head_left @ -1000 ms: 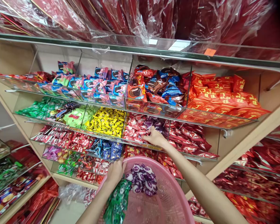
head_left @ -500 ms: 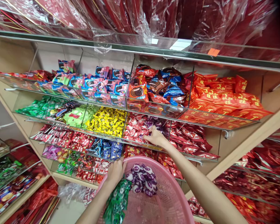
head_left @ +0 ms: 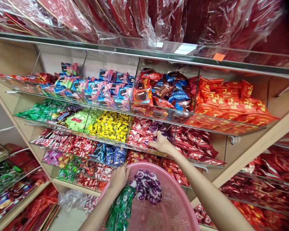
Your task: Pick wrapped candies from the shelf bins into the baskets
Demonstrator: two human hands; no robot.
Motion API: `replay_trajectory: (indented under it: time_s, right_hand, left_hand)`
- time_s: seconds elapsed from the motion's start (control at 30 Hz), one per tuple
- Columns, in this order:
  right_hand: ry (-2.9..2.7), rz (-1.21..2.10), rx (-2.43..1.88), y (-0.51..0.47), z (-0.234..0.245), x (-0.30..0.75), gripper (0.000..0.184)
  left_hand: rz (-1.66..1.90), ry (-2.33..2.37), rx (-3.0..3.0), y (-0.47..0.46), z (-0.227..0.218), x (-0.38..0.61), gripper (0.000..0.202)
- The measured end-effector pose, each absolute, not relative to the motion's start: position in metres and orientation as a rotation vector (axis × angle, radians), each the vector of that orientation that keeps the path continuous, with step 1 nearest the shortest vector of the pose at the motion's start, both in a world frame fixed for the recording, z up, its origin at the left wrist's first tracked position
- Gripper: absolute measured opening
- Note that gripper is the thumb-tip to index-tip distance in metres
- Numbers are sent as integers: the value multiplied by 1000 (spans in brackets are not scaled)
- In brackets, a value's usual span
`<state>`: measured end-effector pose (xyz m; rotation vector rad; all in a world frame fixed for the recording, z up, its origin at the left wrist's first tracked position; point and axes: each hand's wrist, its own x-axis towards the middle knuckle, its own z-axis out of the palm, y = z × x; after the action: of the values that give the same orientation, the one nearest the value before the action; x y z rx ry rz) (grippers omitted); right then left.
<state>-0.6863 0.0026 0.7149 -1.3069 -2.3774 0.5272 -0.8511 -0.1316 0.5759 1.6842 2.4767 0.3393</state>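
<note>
My left hand is closed on the near-left rim of a pink plastic basket. Inside the basket lie a heap of purple-and-white wrapped candies and a pile of green wrapped candies. My right hand reaches over the clear front of a shelf bin, at red-and-white wrapped candies and purple wrapped candies. Its thumb and forefinger are spread apart, with no candy visible between them; the other fingers are partly hidden.
Neighbouring bins hold yellow candies, red-wrapped candies and blue packets. Above are cookie packs and orange-red packets. A glass shelf edge runs overhead, below plastic-wrapped red goods. More red packets fill racks at the right.
The view has shifted slightly. My right hand stays at the same bin with little movement, and my left hand still grips the basket, whose visible contents look the same.
</note>
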Motion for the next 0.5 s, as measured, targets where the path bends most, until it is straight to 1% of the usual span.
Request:
replay_trajectory:
  time_s: [0.27, 0.37, 0.5]
  right_hand:
    - [-2393, 354, -1333, -2, 717, -680, 46]
    - [-2427, 261, -1401, -8, 720, -681, 48]
    - [-2460, 219, -1462, -15, 720, -685, 50]
  left_hand:
    - [358, 2464, 1692, -132, 575, -851, 45]
    - [359, 2469, 1691, -132, 575, -851, 45]
    - [357, 2473, 1694, -132, 576, -851, 46]
